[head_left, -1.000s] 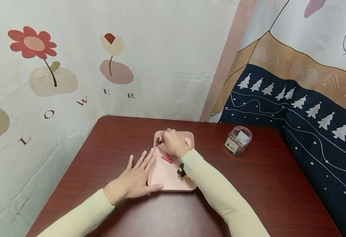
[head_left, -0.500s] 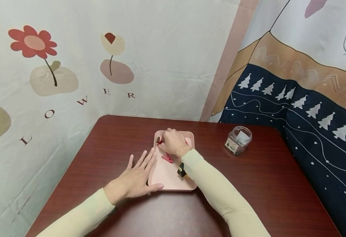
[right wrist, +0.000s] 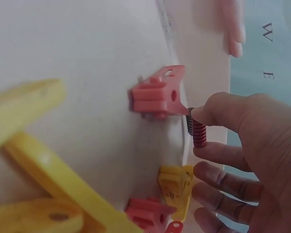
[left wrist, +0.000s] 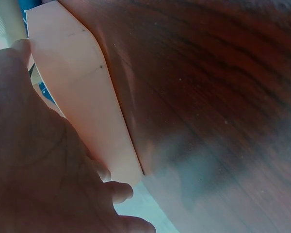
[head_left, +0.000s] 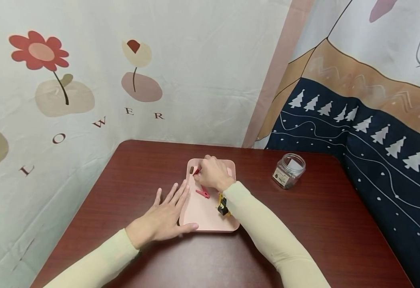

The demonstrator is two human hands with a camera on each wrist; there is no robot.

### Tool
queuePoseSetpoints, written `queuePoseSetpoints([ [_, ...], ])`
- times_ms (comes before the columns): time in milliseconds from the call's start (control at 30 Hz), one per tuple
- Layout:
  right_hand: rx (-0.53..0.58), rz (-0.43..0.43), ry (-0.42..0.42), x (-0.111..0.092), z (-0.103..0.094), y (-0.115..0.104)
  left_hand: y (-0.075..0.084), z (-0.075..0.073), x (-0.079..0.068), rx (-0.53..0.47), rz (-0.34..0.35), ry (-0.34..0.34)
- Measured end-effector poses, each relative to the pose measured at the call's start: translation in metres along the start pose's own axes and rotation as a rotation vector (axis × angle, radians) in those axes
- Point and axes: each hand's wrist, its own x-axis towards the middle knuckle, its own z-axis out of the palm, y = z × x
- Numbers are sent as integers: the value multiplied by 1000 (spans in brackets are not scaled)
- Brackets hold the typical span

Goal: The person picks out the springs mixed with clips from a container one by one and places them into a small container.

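My left hand (head_left: 165,216) lies with straight, spread fingers along the left side of a pink tray (head_left: 208,218); its thumb reaches over the near rim. Over the tray's far part, my right hand (head_left: 213,173) pinches a small red ribbed piece like a coil spring (right wrist: 199,133) between thumb and index finger. A dark brown coil (head_left: 191,170) stands close by in the far left corner, partly behind the red one in the right wrist view. Red plastic clips (right wrist: 157,94) and yellow clips (right wrist: 177,187) lie in the tray. One red clip (head_left: 203,193) shows below the right hand.
A clear jar (head_left: 289,171) with a label stands on the brown table (head_left: 152,168), right of the tray. A black and yellow item (head_left: 223,206) shows by the right wrist. Printed cloth (head_left: 210,80) hangs behind the table.
My right hand has shifted slightly to the right with the red coil, leaving more of the brown coil visible. The left hand has stayed in place.
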Motion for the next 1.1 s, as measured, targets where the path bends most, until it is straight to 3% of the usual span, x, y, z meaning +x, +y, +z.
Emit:
queuePoseSetpoints([
  [433, -29, 31, 19, -10, -16, 8, -1, 0, 0, 0, -2, 2],
  [600, 10, 35, 33, -14, -22, 12, -1, 0, 0, -2, -1, 2],
  [1100, 59, -26, 61, -32, -37, 22, 0, -2, 0, 1, -4, -11],
])
